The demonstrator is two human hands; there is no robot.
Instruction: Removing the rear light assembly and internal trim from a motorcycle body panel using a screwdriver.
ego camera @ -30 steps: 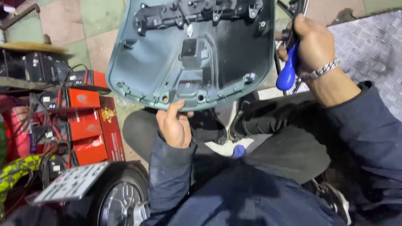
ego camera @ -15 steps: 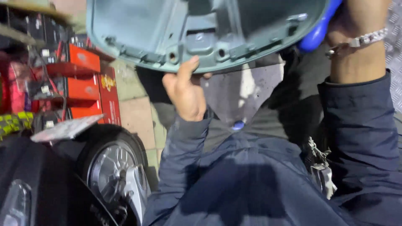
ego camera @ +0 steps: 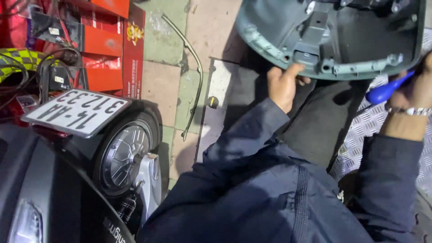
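A grey-green plastic scooter body panel (ego camera: 270, 31), inner side up with ribs and screw posts, rests across my lap at the top. My left hand (ego camera: 282, 83) grips its near rim, thumb on the edge. My right hand (ego camera: 416, 90), with a metal bracelet at the wrist, holds a blue-handled screwdriver (ego camera: 382, 92) against the panel's right rim; its shaft is hidden. Dark blue jacket sleeves cover both arms.
A scooter's rear wheel (ego camera: 123, 153) and white number plate (ego camera: 76, 112) stand at the left. Red boxes (ego camera: 108, 49) with cables sit at the upper left. A thin curved trim strip (ego camera: 195, 76) lies on the tiled floor. Diamond-pattern metal plate (ego camera: 373, 130) lies at the right.
The view has swung left and down, so the panel and both hands now sit at the upper right. My left hand keeps its hold on the rim; my right still holds the screwdriver.
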